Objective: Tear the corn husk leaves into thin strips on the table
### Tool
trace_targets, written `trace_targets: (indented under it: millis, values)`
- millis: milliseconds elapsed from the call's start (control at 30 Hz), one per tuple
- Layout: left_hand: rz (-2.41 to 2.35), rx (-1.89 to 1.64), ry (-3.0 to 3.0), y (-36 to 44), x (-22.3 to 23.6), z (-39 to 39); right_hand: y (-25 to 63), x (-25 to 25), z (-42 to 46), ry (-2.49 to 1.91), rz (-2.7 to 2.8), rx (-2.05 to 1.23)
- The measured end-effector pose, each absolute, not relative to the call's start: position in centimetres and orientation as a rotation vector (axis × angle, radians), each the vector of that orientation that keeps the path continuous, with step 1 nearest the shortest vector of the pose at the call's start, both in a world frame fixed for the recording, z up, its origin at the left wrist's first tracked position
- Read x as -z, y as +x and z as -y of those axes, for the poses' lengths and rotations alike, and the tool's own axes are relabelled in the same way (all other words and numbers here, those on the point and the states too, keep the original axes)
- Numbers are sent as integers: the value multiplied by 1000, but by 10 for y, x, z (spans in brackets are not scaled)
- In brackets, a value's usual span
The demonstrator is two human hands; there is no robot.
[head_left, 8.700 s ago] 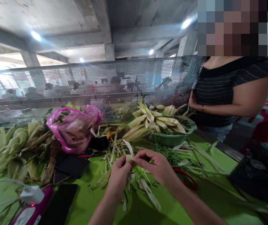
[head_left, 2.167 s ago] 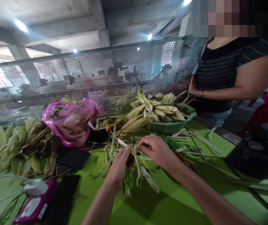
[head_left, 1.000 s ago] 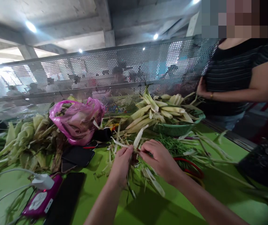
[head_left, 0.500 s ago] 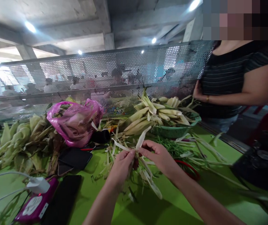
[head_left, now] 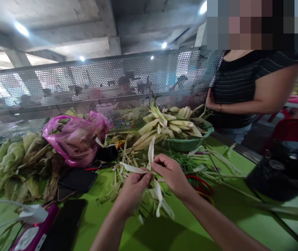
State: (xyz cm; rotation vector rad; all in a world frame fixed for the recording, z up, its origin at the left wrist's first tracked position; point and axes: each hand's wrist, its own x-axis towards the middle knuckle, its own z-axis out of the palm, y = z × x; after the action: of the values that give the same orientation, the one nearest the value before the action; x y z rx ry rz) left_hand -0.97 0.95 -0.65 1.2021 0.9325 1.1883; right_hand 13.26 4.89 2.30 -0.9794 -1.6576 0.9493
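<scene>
Pale corn husk strips (head_left: 151, 153) cross between my two hands over the green table (head_left: 149, 237). My left hand (head_left: 135, 190) is closed, thumb and fingers pinching the strips where they meet. From the right, my right hand (head_left: 168, 170) pinches the same crossing with thumb and index finger. One strip stands up, one points left, and others hang below the fingers. Just behind the hands lie husk scraps (head_left: 124, 160) and shredded green leaves (head_left: 181, 164). A green basin (head_left: 190, 143) heaped with corn husks (head_left: 164, 123) stands farther back.
At left are a husk pile (head_left: 15, 164), a pink plastic bag (head_left: 72, 136), a dark wallet-like item (head_left: 78, 179), a black phone (head_left: 67, 223) and a purple power strip (head_left: 29, 237) with a charger. A perforated metal screen (head_left: 94, 87) runs behind. A person (head_left: 243, 83) stands right, beside a black bag (head_left: 271, 174).
The view has shifted, so most things sit farther left. The upper strip now stands more upright, and the left-pointing strip shows longer and flatter. Both hands keep their pinch.
</scene>
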Motion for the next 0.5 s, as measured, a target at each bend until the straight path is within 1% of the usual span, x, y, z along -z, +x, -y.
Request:
trace_targets:
  millis: [200, 267, 400, 500]
  values:
    - [-1071, -1302, 1060, -16, 10, -13, 136, -22, -53, -913, 1717, -1148]
    - [-1080, -1364, 959, -19, 11, -15, 135, -19, -52, -926, 1798, -1147]
    - [-1032, -1397, 898, -22, 11, -16, 136, -16, -50, -977, 1980, -974]
    - [-1083, -1361, 1044, -21, 12, -18, 139, -23, -46, -980, 2051, -690]
